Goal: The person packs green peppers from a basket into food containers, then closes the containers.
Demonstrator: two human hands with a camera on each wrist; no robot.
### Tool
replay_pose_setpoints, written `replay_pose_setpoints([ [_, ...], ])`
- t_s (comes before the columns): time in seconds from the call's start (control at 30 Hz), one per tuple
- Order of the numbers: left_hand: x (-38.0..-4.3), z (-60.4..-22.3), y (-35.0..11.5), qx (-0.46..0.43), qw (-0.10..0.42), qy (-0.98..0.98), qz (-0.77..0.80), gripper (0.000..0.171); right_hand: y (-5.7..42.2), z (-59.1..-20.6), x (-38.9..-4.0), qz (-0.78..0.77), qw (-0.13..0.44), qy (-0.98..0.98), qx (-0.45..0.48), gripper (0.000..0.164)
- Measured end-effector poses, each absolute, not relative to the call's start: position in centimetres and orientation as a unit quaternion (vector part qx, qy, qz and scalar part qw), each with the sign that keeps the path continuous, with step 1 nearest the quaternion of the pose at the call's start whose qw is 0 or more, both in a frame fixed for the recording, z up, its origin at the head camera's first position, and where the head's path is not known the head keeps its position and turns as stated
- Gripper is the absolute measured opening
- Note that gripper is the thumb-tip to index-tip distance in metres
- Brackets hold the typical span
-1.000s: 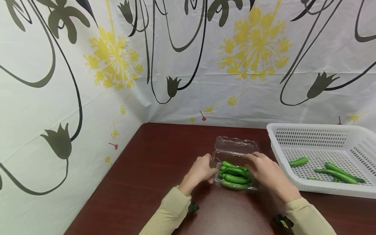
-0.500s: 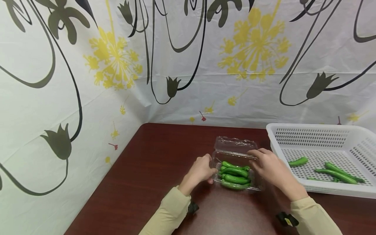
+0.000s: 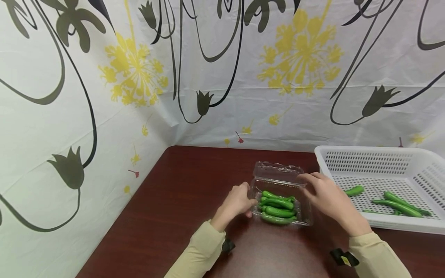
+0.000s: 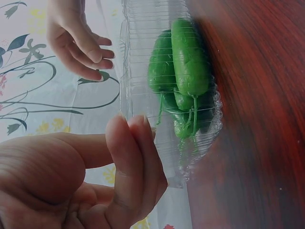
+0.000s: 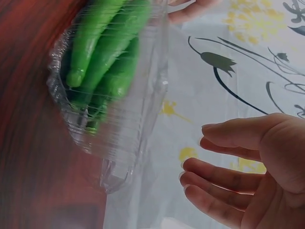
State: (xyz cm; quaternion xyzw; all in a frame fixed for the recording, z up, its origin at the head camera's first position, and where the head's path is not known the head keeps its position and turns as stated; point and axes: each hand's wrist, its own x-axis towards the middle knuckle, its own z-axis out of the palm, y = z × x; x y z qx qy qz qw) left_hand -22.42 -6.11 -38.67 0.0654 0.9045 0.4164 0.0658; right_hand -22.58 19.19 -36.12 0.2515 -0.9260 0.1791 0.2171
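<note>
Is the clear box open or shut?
Open. The clear box has its lid tipped back behind the green peppers, not over them.

Green peppers (image 3: 279,212), dark-red table (image 3: 194,189), floral backdrop (image 3: 222,131)

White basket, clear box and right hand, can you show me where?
White basket (image 3: 403,222), head view: its front rim.
Clear box (image 3: 286,189), head view: bare inside, towards its back.
Right hand (image 3: 327,195), head view: the back of the hand.
</note>
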Motion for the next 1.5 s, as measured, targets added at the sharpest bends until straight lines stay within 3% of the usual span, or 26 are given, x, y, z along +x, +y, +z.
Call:
replay_pose_setpoints([
  [1.5, -22.5, -38.8, -6.1, 0.069, 0.071, 0.908, 0.407, 0.030, 23.8, -33.3, -22.4, 0.188, 0.204, -0.936, 0.218, 0.033],
])
